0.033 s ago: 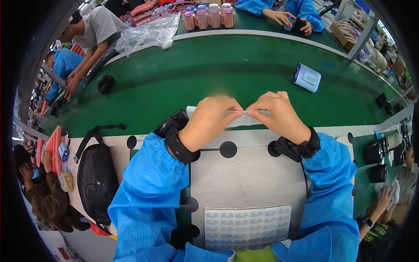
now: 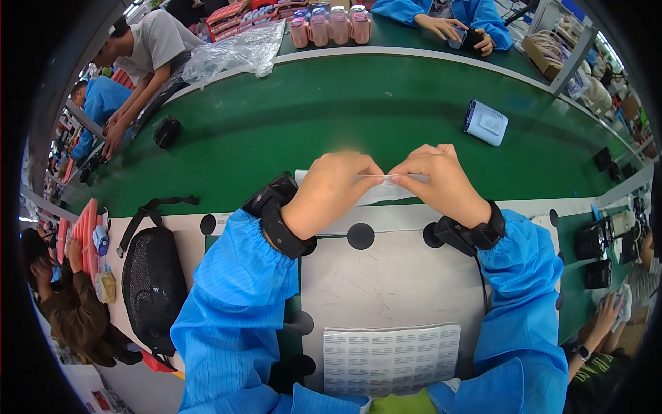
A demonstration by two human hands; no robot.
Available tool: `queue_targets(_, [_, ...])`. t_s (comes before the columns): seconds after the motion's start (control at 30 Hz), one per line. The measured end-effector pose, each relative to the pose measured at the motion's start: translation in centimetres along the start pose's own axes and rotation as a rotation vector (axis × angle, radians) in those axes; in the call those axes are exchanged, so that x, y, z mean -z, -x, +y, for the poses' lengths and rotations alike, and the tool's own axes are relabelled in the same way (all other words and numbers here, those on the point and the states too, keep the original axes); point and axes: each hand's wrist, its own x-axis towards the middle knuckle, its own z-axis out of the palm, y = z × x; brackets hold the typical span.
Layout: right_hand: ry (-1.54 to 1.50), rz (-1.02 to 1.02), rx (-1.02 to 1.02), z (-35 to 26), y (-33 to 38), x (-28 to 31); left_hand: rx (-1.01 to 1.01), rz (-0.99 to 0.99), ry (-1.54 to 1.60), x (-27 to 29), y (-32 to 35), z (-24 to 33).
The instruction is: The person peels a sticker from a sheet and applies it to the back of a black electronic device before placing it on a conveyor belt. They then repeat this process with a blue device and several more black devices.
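Over the near edge of the green work surface, my left hand [image 2: 329, 188] and my right hand [image 2: 441, 178] come close together, thumbs against fingertips. Both pinch the upper edge of a thin white sheet [image 2: 387, 193], which hangs down between them. The fingers and the left wrist cover much of it, and its left end [image 2: 301, 176] shows beside that wrist. On the pale board close to my body lies a sheet of printed white labels [image 2: 392, 359], which neither hand touches.
A light-blue device [image 2: 486, 123] lies beyond my right hand, and a small black object [image 2: 166, 132] at the far left. A black mesh pouch [image 2: 155, 286] rests left of my arm. Pink devices [image 2: 329, 29] stand at the back; co-workers' hands [image 2: 441, 27] work across the surface.
The hanging sheet has shifted slightly below my fingertips. Both hands keep nearly the same place and pinch.
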Motion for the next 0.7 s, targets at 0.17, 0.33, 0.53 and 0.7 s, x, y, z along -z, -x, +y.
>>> queue_targets(0.17, [0.056, -0.032, -0.005, -0.25, -0.14, 0.06, 0.037, -0.057, -0.086, 0.66, -0.01, 0.15])
queue_targets(0.33, [0.090, -0.060, 0.031, 0.15, -0.16, -0.19, 0.078, -0.112, -0.080, 0.86, 0.03, -0.03])
queue_targets(0.53, [0.135, 0.175, 0.040, -0.15, -0.30, -0.28, 0.212, -0.167, -0.016, 0.76, -0.15, 0.01])
queue_targets(0.7, [0.179, 0.305, 0.076, -0.34, -0.44, -0.19, 0.299, -0.214, 0.302, 0.89, -0.25, -0.19])
